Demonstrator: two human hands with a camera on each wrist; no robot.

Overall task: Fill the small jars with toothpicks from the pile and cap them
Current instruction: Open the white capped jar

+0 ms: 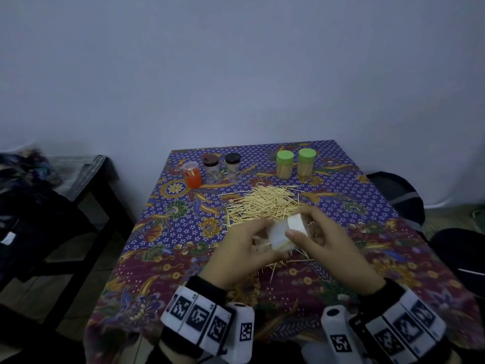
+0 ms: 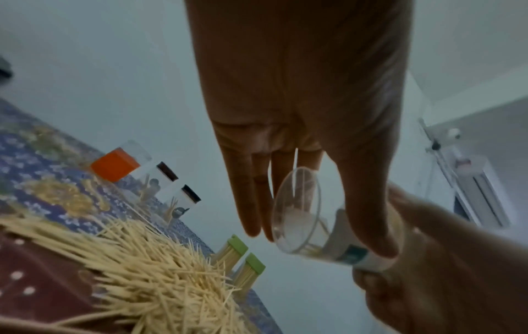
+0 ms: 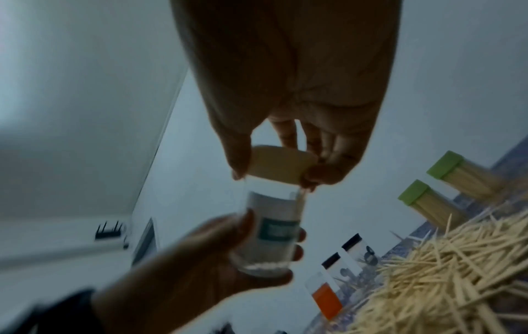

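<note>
L hand grips small clear labelled plastic jar | R hand pinches white round cap at jar mouth | above toothpick pile

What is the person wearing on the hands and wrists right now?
Both hands are bare: left hand, right hand. Each wrist carries a band of white blocks printed with black square code markers, over dark sleeve cuffs. A white wrist camera housing with a round dark lens on top sits at each wrist's inner side.
</note>
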